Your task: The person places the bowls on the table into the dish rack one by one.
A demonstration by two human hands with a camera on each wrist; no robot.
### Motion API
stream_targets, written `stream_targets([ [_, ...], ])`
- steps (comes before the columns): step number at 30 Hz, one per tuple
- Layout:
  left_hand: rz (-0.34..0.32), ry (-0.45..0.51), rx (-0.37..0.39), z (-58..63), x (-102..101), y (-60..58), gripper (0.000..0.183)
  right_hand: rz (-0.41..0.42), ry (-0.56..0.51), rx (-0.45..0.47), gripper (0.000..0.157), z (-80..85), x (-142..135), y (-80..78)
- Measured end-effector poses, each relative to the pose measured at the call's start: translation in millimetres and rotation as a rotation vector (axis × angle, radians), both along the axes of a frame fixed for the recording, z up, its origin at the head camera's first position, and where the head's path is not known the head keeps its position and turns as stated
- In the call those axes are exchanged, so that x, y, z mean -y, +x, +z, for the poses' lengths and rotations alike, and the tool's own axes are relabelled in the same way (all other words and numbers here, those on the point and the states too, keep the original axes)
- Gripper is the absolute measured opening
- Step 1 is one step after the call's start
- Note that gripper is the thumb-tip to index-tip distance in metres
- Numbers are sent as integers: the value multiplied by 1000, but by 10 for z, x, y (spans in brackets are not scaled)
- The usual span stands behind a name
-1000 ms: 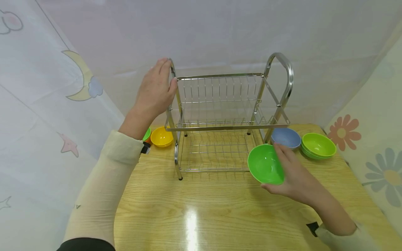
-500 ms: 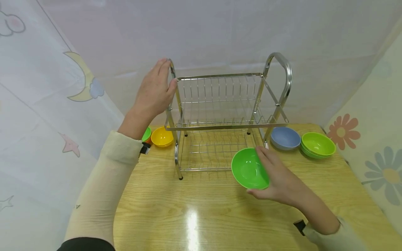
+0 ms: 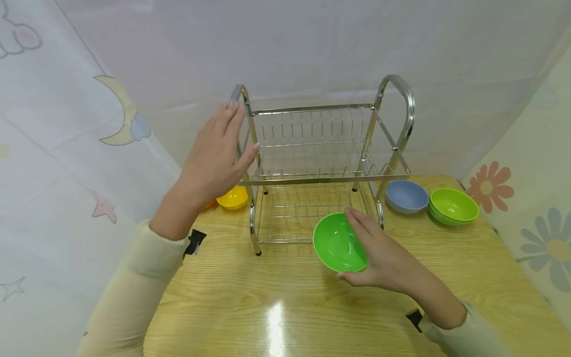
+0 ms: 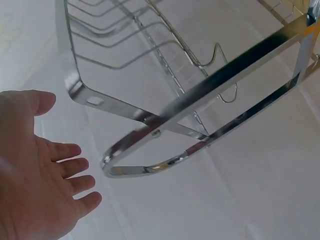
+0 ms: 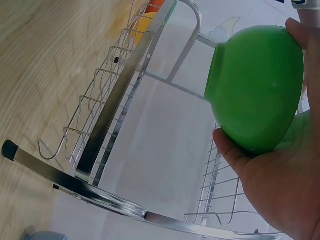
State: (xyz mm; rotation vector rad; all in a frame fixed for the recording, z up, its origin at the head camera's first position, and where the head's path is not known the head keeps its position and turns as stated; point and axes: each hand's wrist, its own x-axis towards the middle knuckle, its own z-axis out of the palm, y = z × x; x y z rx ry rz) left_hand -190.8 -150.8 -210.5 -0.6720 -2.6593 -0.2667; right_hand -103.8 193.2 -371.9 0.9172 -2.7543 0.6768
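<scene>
The right grip holds a plain green bowl before the rack.

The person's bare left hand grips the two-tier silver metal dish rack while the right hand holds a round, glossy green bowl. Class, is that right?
Not quite: the left hand is not gripping the dish rack. The left wrist view shows it open, with a gap between it and the dish rack. The right hand does hold the green bowl.
</scene>
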Motion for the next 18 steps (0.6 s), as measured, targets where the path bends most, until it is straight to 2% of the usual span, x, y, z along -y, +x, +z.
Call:
stream_targets([
  [4, -111, -9, -133, -120, -52, 337, 73, 13, 14, -18, 127, 14, 20, -3],
  [6, -193, -7, -204, -196, -103, 497, 73, 13, 18, -23, 127, 21, 27, -5],
  [9, -312, -9, -267, -325, -198, 709, 73, 10, 17, -21, 127, 29, 42, -5],
  [13, -403, -37, -286, -496, -326, 929, 74, 18, -8, -7, 128, 46, 80, -6],
  [18, -461, -76, -290, -712, -435, 1093, 78, 47, -34, -9, 127, 76, 133, 14],
])
